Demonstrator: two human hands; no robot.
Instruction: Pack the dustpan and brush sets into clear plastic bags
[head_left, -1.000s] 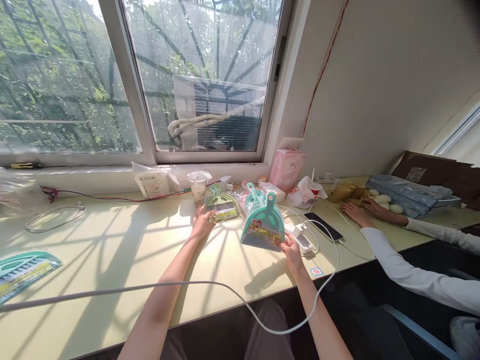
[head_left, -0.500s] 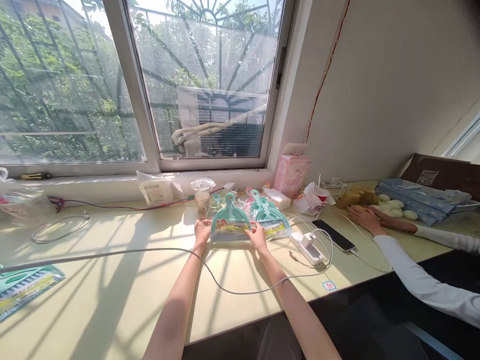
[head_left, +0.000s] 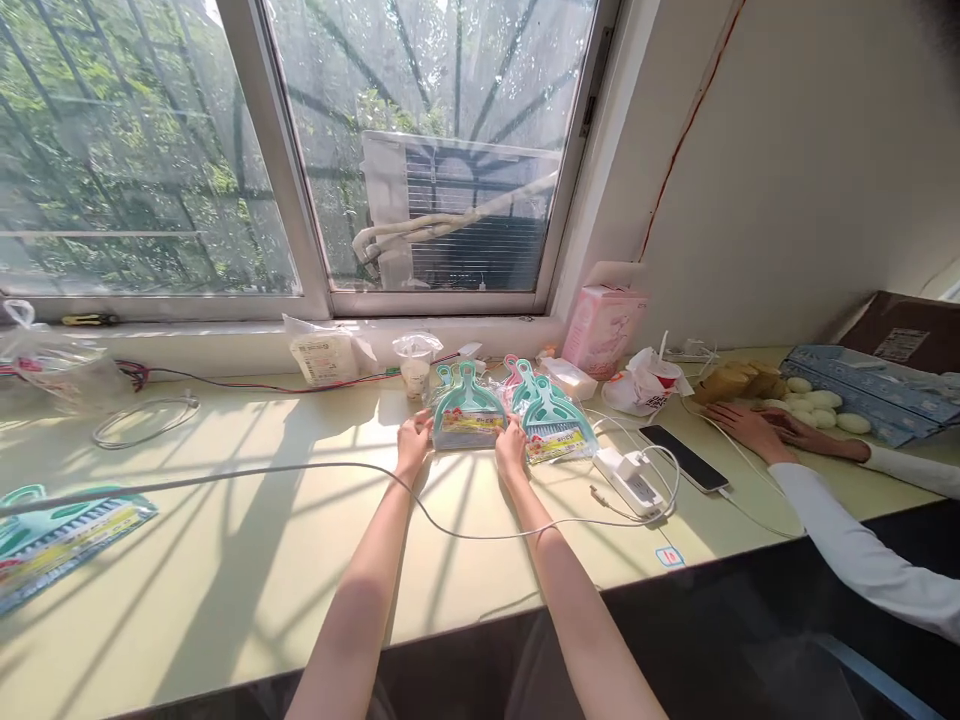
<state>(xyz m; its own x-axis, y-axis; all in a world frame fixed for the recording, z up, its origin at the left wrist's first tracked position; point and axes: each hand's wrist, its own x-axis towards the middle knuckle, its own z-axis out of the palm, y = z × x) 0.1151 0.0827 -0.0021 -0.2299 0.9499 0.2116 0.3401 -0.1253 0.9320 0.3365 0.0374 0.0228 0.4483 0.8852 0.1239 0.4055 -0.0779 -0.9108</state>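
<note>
A teal packaged dustpan set (head_left: 470,413) lies on the pale yellow table (head_left: 247,560) below the window. My left hand (head_left: 413,443) grips its left edge and my right hand (head_left: 511,446) grips its right edge, fingers curled on the wrapper. It sits on top of other packaged sets; another teal set (head_left: 553,421) lies just right of it, with a pink one partly hidden behind. A white cable (head_left: 457,528) drapes over both my forearms.
A white charger (head_left: 631,481) and phone (head_left: 684,456) lie to the right. Another person's hands (head_left: 757,430) rest by pale round items and a blue box (head_left: 870,385). A cup (head_left: 414,365), bags and a pink carton (head_left: 604,328) line the sill. One more dustpan set (head_left: 60,528) lies far left.
My right hand brought the raised teal set down and left onto the pile; both hands now hold its edges. The pile has shifted slightly toward the window.
</note>
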